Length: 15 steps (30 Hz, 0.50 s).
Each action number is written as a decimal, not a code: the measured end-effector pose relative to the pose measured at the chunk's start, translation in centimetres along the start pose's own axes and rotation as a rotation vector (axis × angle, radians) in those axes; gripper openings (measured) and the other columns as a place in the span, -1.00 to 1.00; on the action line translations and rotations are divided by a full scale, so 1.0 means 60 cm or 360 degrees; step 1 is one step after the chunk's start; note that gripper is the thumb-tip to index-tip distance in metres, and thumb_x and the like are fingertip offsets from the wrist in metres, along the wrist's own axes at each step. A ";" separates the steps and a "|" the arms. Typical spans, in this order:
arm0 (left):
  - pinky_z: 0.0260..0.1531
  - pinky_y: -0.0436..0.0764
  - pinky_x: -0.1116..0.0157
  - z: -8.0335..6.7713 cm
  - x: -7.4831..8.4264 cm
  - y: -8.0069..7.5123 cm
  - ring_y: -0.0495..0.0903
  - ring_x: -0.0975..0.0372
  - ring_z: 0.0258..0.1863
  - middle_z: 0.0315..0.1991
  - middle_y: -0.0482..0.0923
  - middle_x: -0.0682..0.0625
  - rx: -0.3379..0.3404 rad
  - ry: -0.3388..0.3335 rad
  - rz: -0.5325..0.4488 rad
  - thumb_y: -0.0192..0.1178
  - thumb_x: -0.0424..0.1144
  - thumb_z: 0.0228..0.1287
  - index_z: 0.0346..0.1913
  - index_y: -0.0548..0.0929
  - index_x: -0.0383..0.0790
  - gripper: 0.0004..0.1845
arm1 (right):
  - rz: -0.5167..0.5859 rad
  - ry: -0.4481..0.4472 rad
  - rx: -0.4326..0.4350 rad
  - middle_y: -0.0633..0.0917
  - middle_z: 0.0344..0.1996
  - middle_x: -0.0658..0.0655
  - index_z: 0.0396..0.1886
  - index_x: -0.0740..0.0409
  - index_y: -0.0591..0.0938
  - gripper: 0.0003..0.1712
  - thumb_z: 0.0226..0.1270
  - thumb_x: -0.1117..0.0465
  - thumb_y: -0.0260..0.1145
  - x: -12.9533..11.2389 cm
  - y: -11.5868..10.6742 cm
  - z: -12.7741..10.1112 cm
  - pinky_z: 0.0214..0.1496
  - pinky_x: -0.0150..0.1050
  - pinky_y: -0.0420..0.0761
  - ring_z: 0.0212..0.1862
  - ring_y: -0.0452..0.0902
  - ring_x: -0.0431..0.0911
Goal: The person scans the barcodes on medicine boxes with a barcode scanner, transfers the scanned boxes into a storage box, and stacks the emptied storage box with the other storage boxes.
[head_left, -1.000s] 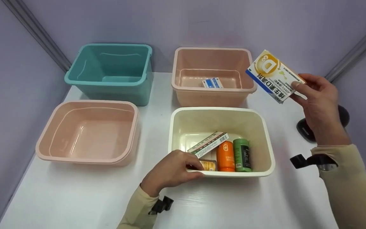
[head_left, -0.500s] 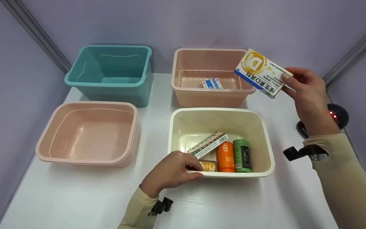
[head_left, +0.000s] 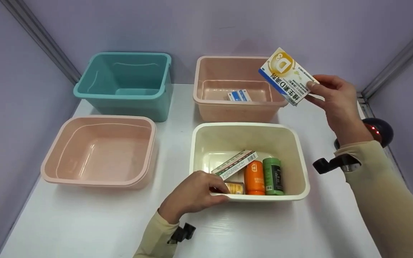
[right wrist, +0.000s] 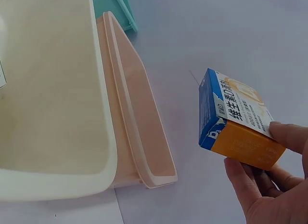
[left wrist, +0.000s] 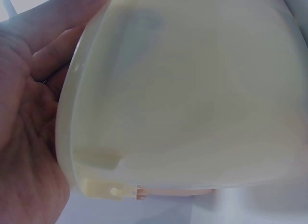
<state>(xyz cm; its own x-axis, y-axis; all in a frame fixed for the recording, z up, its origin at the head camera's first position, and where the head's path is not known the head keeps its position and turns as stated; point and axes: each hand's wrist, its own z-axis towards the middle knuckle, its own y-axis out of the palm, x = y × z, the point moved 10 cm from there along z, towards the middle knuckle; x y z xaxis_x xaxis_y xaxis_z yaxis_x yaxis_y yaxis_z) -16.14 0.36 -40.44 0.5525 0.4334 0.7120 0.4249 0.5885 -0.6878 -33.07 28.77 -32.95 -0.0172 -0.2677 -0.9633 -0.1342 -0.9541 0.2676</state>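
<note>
My right hand [head_left: 335, 98] pinches one end of a vitamin D drops box [head_left: 286, 76], white with a yellow D3 mark and a blue edge. In the head view the box overlaps the right rim of the back pink bin [head_left: 240, 111]. The right wrist view shows the box's orange side [right wrist: 245, 146] and the thumb on its printed face. My left hand [head_left: 197, 191] grips the front rim of the cream bin [head_left: 249, 134]. Inside that bin lie a long thin carton [head_left: 236, 165], an orange bottle [head_left: 254, 177], a green bottle [head_left: 273, 176] and a small yellow box [head_left: 235, 187].
A blue and white box [head_left: 239, 95] lies in the back pink bin. To the left stand a teal bin [head_left: 120, 96] and another pink bin [head_left: 99, 181]. A dark device with red lights [head_left: 380, 132] sits behind the right forearm. Walls border the back and sides.
My right hand has moved left with the vitamin D drops box, bringing it over the back pink bin's right rim in the head view. The left hand has stayed on the cream bin.
</note>
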 end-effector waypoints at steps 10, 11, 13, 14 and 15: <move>-0.31 0.52 0.36 0.000 0.002 -0.001 0.52 0.42 -0.39 -0.37 0.66 0.19 0.0000 0.0009 -0.0005 0.43 -0.24 0.16 -0.30 0.81 -0.14 -0.92 | -0.0190 0.0047 -0.0048 0.52 -0.05 0.26 0.04 0.40 0.51 -0.54 0.19 0.35 0.46 0.011 0.020 0.019 -0.05 -0.19 0.60 -0.07 0.63 0.02; -0.30 0.52 0.35 0.000 0.001 -0.001 0.52 0.42 -0.39 -0.37 0.66 0.19 -0.0001 0.0009 -0.0005 0.43 -0.24 0.16 -0.30 0.81 -0.14 -0.92 | -0.0203 0.0054 -0.0051 0.52 -0.05 0.27 0.05 0.40 0.50 -0.54 0.20 0.34 0.45 0.013 0.022 0.021 -0.04 -0.19 0.60 -0.06 0.63 0.02; -0.30 0.52 0.36 0.001 0.001 0.000 0.52 0.41 -0.39 -0.37 0.65 0.19 -0.0004 0.0006 -0.0006 0.43 -0.24 0.16 -0.29 0.81 -0.14 -0.93 | -0.0213 0.0078 -0.0051 0.52 -0.05 0.27 0.06 0.40 0.50 -0.54 0.22 0.34 0.44 0.016 0.026 0.027 -0.03 -0.19 0.60 -0.05 0.62 0.03; -0.30 0.51 0.38 0.000 0.000 0.000 0.52 0.41 -0.39 -0.37 0.65 0.19 -0.0004 0.0003 -0.0005 0.43 -0.25 0.16 -0.29 0.81 -0.13 -0.93 | -0.0200 0.0102 -0.0047 0.53 -0.05 0.27 0.06 0.39 0.49 -0.54 0.22 0.33 0.44 0.019 0.028 0.030 -0.03 -0.19 0.60 -0.05 0.62 0.03; -0.30 0.50 0.39 0.000 0.000 0.000 0.52 0.41 -0.40 -0.37 0.65 0.19 -0.0004 0.0002 -0.0003 0.43 -0.24 0.15 -0.29 0.81 -0.13 -0.92 | -0.0190 0.0126 -0.0042 0.54 -0.05 0.26 0.06 0.37 0.50 -0.53 0.22 0.33 0.44 0.021 0.030 0.032 -0.02 -0.19 0.59 -0.04 0.62 0.03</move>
<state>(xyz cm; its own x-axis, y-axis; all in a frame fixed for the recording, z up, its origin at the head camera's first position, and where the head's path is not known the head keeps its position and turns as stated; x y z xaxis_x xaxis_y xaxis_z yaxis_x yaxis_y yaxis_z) -16.15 0.36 -40.39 0.5524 0.4312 0.7134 0.4279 0.5877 -0.6866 -35.25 26.99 -33.74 0.0756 -0.1608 -0.9841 -0.1048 -0.9827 0.1525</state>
